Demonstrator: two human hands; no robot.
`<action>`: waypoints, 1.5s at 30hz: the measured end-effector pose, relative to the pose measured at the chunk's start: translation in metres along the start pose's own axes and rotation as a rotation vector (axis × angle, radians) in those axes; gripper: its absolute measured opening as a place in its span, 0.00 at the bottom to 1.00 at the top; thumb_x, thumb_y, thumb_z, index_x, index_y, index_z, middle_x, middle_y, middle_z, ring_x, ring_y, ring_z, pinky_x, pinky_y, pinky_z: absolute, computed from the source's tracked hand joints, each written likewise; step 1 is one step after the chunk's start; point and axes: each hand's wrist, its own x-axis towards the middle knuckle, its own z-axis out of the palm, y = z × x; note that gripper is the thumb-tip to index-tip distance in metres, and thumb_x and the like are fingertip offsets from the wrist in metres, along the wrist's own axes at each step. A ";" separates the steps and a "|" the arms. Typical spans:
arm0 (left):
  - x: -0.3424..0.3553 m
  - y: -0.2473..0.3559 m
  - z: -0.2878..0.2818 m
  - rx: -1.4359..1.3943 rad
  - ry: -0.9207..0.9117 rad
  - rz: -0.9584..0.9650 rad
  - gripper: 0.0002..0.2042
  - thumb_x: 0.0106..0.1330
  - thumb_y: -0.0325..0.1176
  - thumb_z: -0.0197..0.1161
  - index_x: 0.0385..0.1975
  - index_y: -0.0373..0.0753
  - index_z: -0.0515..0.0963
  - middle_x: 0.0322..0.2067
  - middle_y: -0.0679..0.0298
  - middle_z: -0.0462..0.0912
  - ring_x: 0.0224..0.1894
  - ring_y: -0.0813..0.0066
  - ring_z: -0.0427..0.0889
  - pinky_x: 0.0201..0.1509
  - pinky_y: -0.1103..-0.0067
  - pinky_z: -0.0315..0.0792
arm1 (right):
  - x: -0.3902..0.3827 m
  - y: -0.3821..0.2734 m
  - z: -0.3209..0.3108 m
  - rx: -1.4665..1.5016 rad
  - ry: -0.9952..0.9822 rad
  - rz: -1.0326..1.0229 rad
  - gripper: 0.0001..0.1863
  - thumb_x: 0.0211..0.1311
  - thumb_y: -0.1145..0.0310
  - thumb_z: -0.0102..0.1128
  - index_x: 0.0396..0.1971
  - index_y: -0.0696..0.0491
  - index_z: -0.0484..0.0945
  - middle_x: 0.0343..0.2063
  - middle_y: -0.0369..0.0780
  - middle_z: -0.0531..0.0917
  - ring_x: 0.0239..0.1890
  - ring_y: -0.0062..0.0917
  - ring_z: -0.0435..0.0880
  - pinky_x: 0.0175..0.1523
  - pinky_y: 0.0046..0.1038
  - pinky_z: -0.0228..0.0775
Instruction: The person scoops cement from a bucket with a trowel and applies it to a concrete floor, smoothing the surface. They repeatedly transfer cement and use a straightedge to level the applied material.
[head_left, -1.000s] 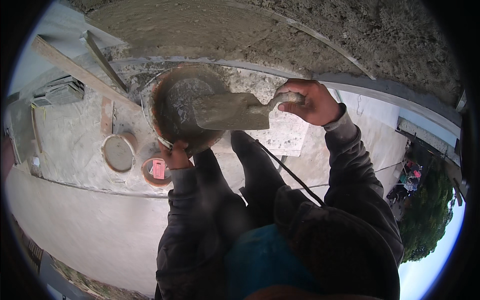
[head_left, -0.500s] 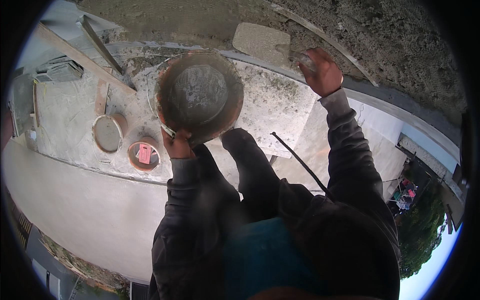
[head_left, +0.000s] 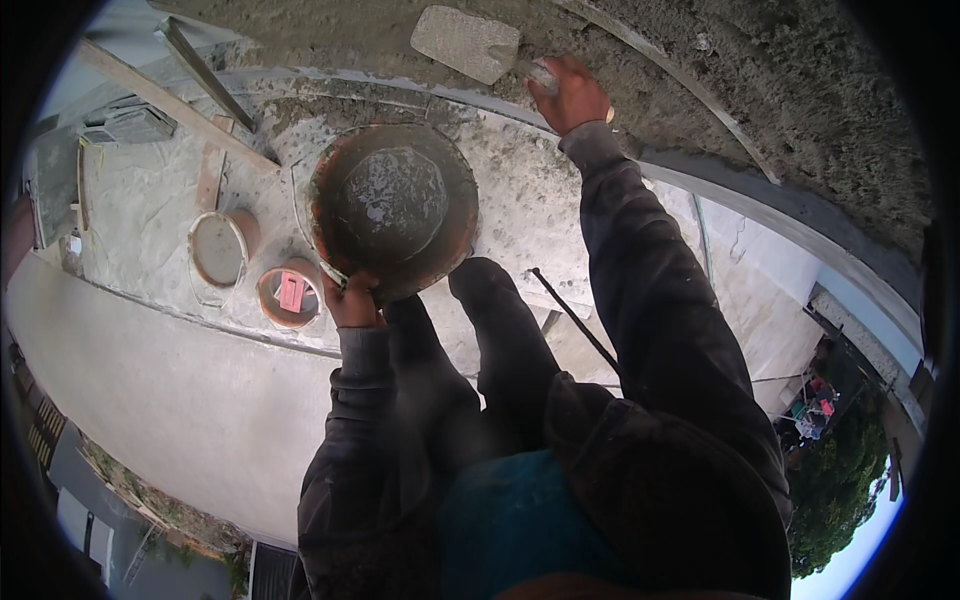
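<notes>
My left hand (head_left: 355, 302) is closed on the near rim of a large round orange bucket (head_left: 464, 225), tilted so that its inside faces me. Grey wet mortar (head_left: 395, 198) lies in its bottom and coats its wall. Up and to the right, my right hand (head_left: 578, 100) is wrapped round the handle of a trowel (head_left: 466, 45). The trowel's broad blade has rounded corners and a grey film over it. It lies against, or just over, the wet grey wall surface (head_left: 345, 38); I cannot tell whether it touches.
Two smaller buckets (head_left: 218, 250) stand at the left, one with a red tool (head_left: 291, 291) in it. A long wooden plank (head_left: 180, 105) leans at the upper left, near stacked flat slabs (head_left: 128, 120). Rough mortar (head_left: 800, 100) covers the upper right. A black rod (head_left: 575, 318) sticks out beside my legs.
My right hand has moved the trowel left and a little up along the wet surface. My left hand keeps its hold on the bucket, which has shifted slightly down and left.
</notes>
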 end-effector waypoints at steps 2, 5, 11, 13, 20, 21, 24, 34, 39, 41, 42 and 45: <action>-0.002 0.000 -0.001 0.001 0.010 0.011 0.30 0.48 0.16 0.52 0.57 0.35 0.70 0.41 0.65 0.78 0.38 0.72 0.77 0.40 0.79 0.74 | 0.001 -0.001 -0.004 0.032 -0.022 0.026 0.20 0.55 0.55 0.70 0.47 0.44 0.83 0.52 0.40 0.82 0.52 0.37 0.82 0.54 0.37 0.77; -0.007 0.000 0.000 -0.022 0.008 0.006 0.30 0.47 0.16 0.52 0.57 0.35 0.70 0.41 0.65 0.78 0.39 0.72 0.77 0.41 0.79 0.74 | -0.006 0.004 -0.031 0.040 0.006 -0.008 0.18 0.55 0.55 0.70 0.46 0.44 0.83 0.52 0.39 0.82 0.51 0.36 0.83 0.54 0.37 0.77; -0.011 -0.001 0.006 -0.078 -0.009 -0.007 0.32 0.46 0.16 0.52 0.58 0.35 0.70 0.43 0.64 0.78 0.41 0.72 0.77 0.42 0.80 0.74 | -0.018 0.027 -0.089 -0.020 0.178 -0.131 0.17 0.54 0.60 0.74 0.42 0.49 0.83 0.39 0.40 0.84 0.40 0.39 0.84 0.42 0.35 0.77; -0.011 -0.005 0.004 -0.092 -0.012 -0.027 0.33 0.45 0.16 0.52 0.59 0.35 0.70 0.44 0.64 0.78 0.41 0.72 0.77 0.43 0.80 0.73 | -0.024 0.026 -0.113 -0.076 0.184 -0.141 0.16 0.52 0.62 0.75 0.41 0.49 0.83 0.39 0.39 0.84 0.39 0.38 0.85 0.42 0.35 0.78; -0.013 -0.010 0.014 -0.097 -0.026 -0.006 0.36 0.46 0.15 0.51 0.63 0.35 0.67 0.47 0.64 0.77 0.44 0.73 0.76 0.43 0.81 0.73 | -0.044 -0.039 -0.217 0.151 -0.194 -0.214 0.14 0.52 0.67 0.73 0.39 0.52 0.83 0.36 0.41 0.84 0.37 0.36 0.85 0.42 0.33 0.76; -0.011 -0.011 0.014 -0.086 -0.033 -0.005 0.36 0.46 0.15 0.50 0.63 0.35 0.67 0.48 0.64 0.77 0.44 0.73 0.76 0.43 0.81 0.73 | -0.040 -0.043 -0.227 0.279 -0.324 -0.226 0.14 0.53 0.68 0.73 0.39 0.53 0.83 0.35 0.41 0.84 0.36 0.36 0.85 0.41 0.33 0.75; -0.006 -0.013 0.016 -0.046 -0.048 0.006 0.36 0.46 0.14 0.50 0.64 0.35 0.67 0.49 0.63 0.77 0.45 0.72 0.76 0.44 0.81 0.73 | -0.007 -0.043 -0.206 0.521 -0.758 -0.176 0.14 0.60 0.65 0.70 0.40 0.59 0.81 0.32 0.41 0.82 0.33 0.26 0.80 0.40 0.27 0.71; -0.008 -0.004 0.027 -0.029 -0.070 0.016 0.33 0.50 0.15 0.51 0.63 0.34 0.68 0.45 0.65 0.78 0.42 0.75 0.77 0.43 0.82 0.73 | -0.020 -0.055 -0.267 0.346 -0.311 -0.049 0.16 0.64 0.62 0.65 0.43 0.59 0.81 0.34 0.43 0.86 0.36 0.28 0.86 0.41 0.28 0.75; -0.017 0.017 0.054 0.001 -0.164 0.165 0.31 0.52 0.17 0.51 0.62 0.33 0.69 0.43 0.65 0.79 0.41 0.78 0.77 0.42 0.83 0.72 | -0.072 -0.087 -0.136 -0.088 -0.751 -0.217 0.18 0.57 0.60 0.67 0.45 0.52 0.80 0.42 0.43 0.85 0.43 0.42 0.85 0.45 0.39 0.77; -0.023 0.026 0.058 0.071 -0.244 0.234 0.31 0.52 0.17 0.51 0.62 0.33 0.69 0.43 0.65 0.79 0.42 0.77 0.76 0.44 0.82 0.72 | -0.089 -0.084 -0.068 -0.150 -0.604 -0.261 0.17 0.56 0.61 0.67 0.45 0.50 0.81 0.40 0.40 0.84 0.40 0.38 0.86 0.44 0.39 0.77; -0.024 0.027 0.061 0.084 -0.210 0.260 0.29 0.53 0.18 0.51 0.60 0.33 0.69 0.42 0.64 0.79 0.42 0.76 0.77 0.45 0.81 0.72 | -0.090 -0.087 -0.052 -0.187 -0.527 -0.294 0.17 0.55 0.61 0.67 0.44 0.49 0.81 0.39 0.39 0.83 0.39 0.37 0.86 0.43 0.38 0.77; -0.018 0.029 0.060 0.097 -0.190 0.302 0.29 0.53 0.18 0.51 0.60 0.33 0.69 0.40 0.64 0.79 0.42 0.76 0.77 0.47 0.80 0.73 | -0.095 -0.089 -0.057 -0.191 -0.188 -0.443 0.14 0.54 0.62 0.67 0.41 0.47 0.82 0.36 0.35 0.81 0.37 0.30 0.84 0.40 0.35 0.74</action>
